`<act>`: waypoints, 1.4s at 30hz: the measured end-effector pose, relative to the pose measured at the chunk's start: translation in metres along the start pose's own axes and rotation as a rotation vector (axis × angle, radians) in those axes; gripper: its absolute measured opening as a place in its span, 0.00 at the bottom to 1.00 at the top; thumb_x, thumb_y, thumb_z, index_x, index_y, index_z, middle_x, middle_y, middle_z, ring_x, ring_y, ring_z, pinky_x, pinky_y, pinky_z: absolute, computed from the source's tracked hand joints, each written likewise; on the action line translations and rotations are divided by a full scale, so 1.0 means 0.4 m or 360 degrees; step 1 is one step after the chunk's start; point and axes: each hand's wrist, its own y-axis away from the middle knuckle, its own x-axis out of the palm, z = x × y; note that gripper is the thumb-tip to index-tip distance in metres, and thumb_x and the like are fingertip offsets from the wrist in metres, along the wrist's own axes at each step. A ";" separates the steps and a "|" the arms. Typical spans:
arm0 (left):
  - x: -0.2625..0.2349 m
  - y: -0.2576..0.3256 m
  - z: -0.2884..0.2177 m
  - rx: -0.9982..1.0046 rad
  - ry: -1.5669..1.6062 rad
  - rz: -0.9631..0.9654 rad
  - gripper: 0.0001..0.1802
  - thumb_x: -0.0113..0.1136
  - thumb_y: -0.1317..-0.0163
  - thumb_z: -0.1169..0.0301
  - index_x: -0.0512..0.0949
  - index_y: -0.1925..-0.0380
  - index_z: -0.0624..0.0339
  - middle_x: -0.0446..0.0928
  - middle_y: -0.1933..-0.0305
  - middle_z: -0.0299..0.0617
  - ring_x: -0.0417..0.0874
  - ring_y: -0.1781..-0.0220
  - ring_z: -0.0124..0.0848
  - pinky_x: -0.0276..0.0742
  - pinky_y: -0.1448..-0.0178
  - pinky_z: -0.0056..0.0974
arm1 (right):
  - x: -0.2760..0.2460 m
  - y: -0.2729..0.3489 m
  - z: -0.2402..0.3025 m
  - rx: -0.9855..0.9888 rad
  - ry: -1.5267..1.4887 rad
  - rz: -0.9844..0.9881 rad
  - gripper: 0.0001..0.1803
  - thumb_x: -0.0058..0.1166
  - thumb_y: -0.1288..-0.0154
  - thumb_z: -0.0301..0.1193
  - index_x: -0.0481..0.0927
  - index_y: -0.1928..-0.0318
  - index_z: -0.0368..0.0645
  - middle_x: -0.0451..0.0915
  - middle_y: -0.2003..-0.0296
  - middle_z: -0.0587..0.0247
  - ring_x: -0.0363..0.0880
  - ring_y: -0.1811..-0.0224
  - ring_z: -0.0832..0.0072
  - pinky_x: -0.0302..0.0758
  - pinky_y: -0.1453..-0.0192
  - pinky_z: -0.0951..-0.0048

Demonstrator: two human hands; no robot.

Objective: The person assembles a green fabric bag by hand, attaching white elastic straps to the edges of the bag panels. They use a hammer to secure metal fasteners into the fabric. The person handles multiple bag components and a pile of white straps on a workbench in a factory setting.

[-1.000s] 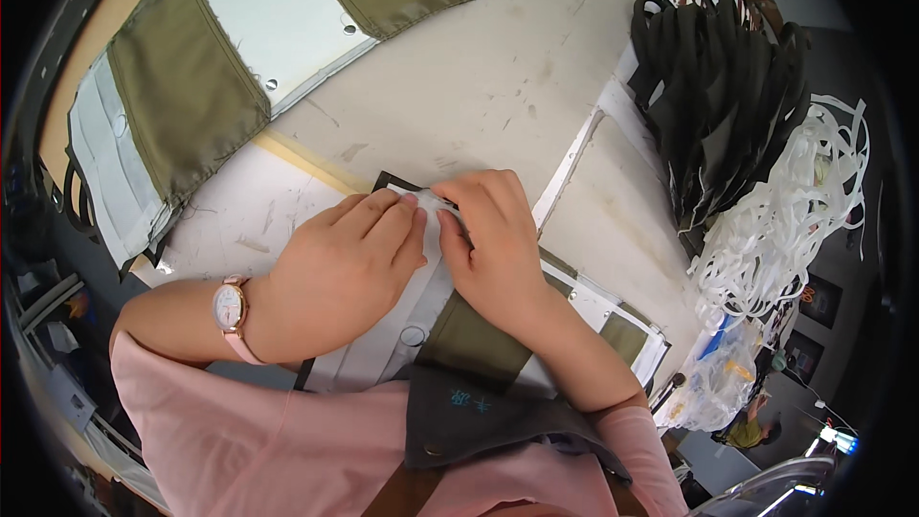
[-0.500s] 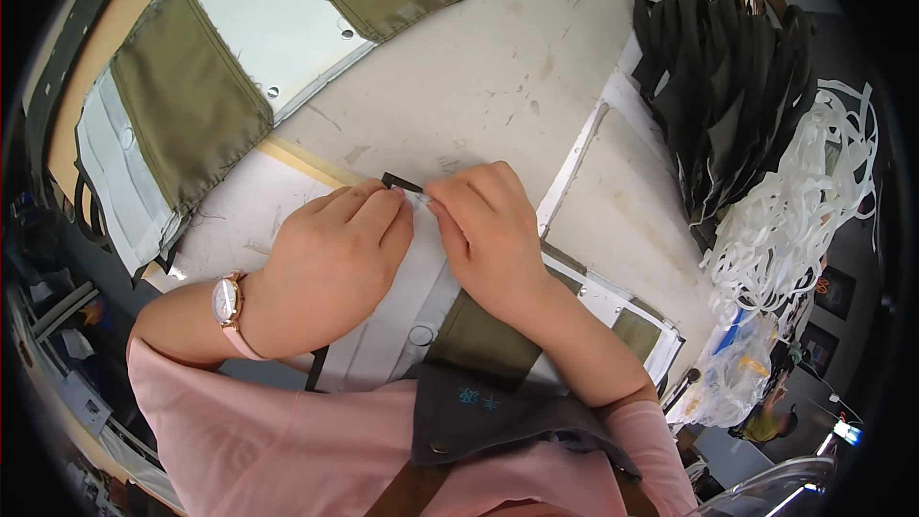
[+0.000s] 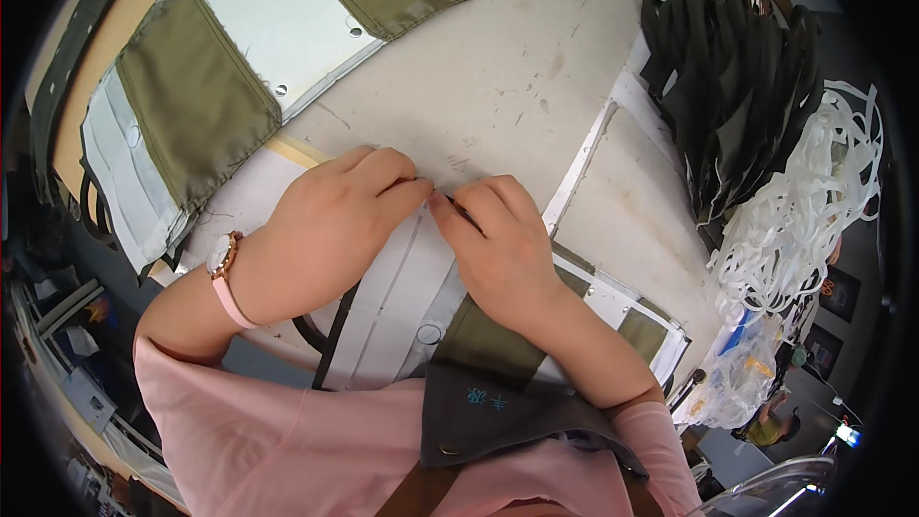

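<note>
A white and olive fabric panel [image 3: 488,340] with a black side edge lies before me, its near end running under my apron. At its far end both hands meet, fingertips almost touching. My left hand [image 3: 349,215] is closed in a pinch at the panel's edge; the fingers cover the exact spot. Between the thumb and fingers of my right hand [image 3: 503,249], a short dark bit of black strip [image 3: 466,214] shows. Whether that strip is joined to the panel is hidden. A round snap [image 3: 429,334] sits on the panel's pale band.
A similar larger panel piece [image 3: 196,101] lies at the far left of the worktable [image 3: 459,86]. Black straps [image 3: 718,86] hang in a thick bundle at the right, beside a tangle of white tape [image 3: 790,211]. A clear plastic bag [image 3: 737,383] is nearer.
My left hand has shifted up and right, its fingertips closer to the right hand's. The black strip, plainly visible between the hands before, is now mostly covered by fingers.
</note>
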 end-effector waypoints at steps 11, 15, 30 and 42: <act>0.004 0.012 -0.021 0.0177 -0.0217 0.0029 0.18 0.66 0.48 0.74 0.82 0.56 0.69 0.78 0.51 0.44 0.80 0.49 0.39 0.80 0.45 0.39 | -0.008 -0.003 0.029 0.0258 0.0228 -0.0137 0.18 0.62 0.52 0.24 0.80 0.57 0.37 0.73 0.62 0.60 0.70 0.57 0.62 0.69 0.53 0.61; 0.000 0.018 -0.036 0.0181 -0.0224 0.0077 0.22 0.67 0.49 0.71 0.80 0.53 0.69 0.78 0.48 0.47 0.80 0.47 0.41 0.79 0.41 0.41 | -0.073 0.021 0.042 0.0511 0.0104 -0.0122 0.17 0.65 0.46 0.21 0.79 0.55 0.38 0.73 0.61 0.56 0.75 0.58 0.60 0.72 0.57 0.60; 0.016 0.024 -0.048 0.0170 -0.0400 0.0072 0.24 0.63 0.45 0.68 0.82 0.46 0.55 0.78 0.50 0.46 0.80 0.49 0.39 0.80 0.47 0.39 | -0.043 0.010 0.041 0.0756 -0.0279 0.0103 0.14 0.60 0.42 0.18 0.79 0.54 0.36 0.73 0.59 0.56 0.77 0.62 0.60 0.75 0.61 0.61; 0.012 0.020 -0.056 0.0158 -0.0410 0.0050 0.23 0.62 0.45 0.69 0.83 0.47 0.56 0.78 0.50 0.47 0.80 0.50 0.39 0.80 0.48 0.39 | -0.041 0.013 0.017 0.0837 -0.0409 0.0073 0.14 0.61 0.43 0.19 0.78 0.55 0.39 0.76 0.62 0.57 0.74 0.59 0.59 0.67 0.51 0.59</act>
